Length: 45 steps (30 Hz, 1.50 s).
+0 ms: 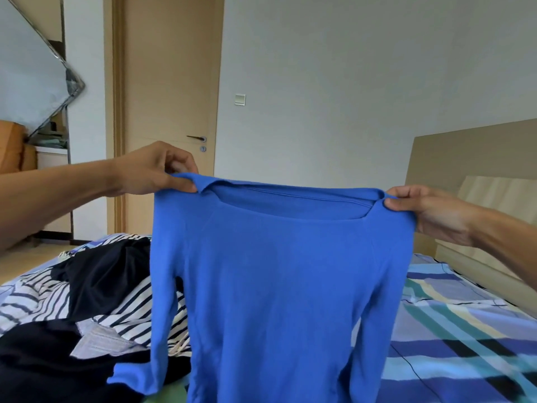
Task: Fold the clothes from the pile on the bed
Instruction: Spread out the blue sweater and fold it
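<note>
Blue sweater (279, 286) held up in air over bed (453, 330), pinched at each shoulder by left hand (151, 170) & right hand (421, 210), fingers pressed tight on fabric. Prob. spread to hang flat, sleeves down, before folding. Pile (87, 301) left, unfolded.

Only 1 view is given, taken from head height, faced forward across the bed (453, 324) toward the door (171, 82).
</note>
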Each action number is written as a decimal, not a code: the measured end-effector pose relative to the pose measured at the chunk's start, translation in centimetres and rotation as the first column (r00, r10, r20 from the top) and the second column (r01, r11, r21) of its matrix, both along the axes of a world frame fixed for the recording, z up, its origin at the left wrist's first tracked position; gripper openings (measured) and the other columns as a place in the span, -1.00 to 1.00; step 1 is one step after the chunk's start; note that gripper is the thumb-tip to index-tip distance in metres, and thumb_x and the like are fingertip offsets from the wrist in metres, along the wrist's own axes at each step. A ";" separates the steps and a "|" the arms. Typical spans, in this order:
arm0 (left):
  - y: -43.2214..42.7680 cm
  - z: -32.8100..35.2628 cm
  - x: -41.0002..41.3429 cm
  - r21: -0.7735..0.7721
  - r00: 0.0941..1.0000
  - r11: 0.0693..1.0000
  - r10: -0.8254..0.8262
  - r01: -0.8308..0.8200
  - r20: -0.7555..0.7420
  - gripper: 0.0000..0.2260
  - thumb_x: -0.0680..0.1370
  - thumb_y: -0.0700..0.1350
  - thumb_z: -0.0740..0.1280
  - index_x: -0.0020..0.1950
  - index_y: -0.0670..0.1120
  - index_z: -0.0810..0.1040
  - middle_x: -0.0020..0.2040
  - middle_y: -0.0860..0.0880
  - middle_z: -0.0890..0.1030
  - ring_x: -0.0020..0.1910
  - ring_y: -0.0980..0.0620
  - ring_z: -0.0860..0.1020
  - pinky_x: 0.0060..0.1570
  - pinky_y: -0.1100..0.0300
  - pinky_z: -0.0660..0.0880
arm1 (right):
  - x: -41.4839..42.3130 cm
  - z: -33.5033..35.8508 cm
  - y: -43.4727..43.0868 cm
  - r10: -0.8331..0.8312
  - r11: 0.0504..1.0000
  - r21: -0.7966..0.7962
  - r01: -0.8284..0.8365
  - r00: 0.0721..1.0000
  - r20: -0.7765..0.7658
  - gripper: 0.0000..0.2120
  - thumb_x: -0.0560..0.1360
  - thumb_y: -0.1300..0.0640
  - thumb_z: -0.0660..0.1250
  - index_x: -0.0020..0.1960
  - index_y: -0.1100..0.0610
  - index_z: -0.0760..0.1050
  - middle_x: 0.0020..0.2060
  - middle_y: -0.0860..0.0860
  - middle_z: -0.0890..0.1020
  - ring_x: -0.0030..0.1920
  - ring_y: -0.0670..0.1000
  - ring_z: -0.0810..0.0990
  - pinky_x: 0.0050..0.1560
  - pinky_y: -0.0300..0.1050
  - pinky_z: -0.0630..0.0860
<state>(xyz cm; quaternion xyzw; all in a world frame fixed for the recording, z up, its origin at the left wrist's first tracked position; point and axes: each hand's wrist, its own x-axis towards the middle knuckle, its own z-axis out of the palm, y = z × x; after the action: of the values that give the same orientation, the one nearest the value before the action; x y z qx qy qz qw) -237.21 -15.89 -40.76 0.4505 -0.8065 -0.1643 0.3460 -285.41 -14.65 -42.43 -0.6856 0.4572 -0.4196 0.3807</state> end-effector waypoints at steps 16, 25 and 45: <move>-0.6 3.8 -0.9 -0.240 0.843 0.840 0.379 -0.486 -0.382 -0.85 0.60 -0.19 0.35 -0.15 -0.12 0.64 -0.25 -0.07 0.64 -0.30 0.02 0.52 -0.28 0.21 0.45 | 1.3 5.0 1.3 -0.481 0.737 -0.632 0.238 0.842 -0.244 -0.81 0.64 0.00 0.24 -0.09 0.08 0.40 -0.27 0.07 0.58 -0.31 0.05 0.49 -0.28 -0.08 0.37; 3.0 18.4 -2.3 -0.638 0.839 0.551 0.281 -0.538 -0.465 -0.82 0.61 -0.23 0.16 -0.06 -0.11 0.55 -0.13 -0.16 0.57 -0.12 -0.03 0.46 -0.23 0.18 0.35 | 0.3 18.5 5.6 -0.440 0.543 -0.809 0.224 0.897 -0.047 -0.67 0.62 -0.07 0.29 -0.24 0.10 0.50 -0.39 -0.08 0.51 -0.36 -0.08 0.42 -0.39 -0.21 0.35; -9.5 -23.8 -4.3 0.018 0.864 0.885 0.450 -0.466 0.224 -0.85 0.56 -0.28 0.25 0.02 -0.13 0.59 -0.05 -0.13 0.63 0.05 -0.18 0.56 0.00 0.10 0.40 | 4.7 -20.3 -11.3 -0.260 0.953 -0.024 0.302 0.772 -0.580 -0.87 0.61 0.13 0.30 -0.07 0.16 0.52 -0.18 0.08 0.56 -0.10 0.08 0.51 -0.16 -0.14 0.34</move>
<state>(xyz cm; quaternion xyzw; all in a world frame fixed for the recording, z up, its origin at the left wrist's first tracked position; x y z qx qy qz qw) -241.50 -25.41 -64.54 0.6561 -0.7024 -0.0567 0.2701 -280.68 -25.95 -62.76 -0.6901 0.6625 -0.2279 0.1813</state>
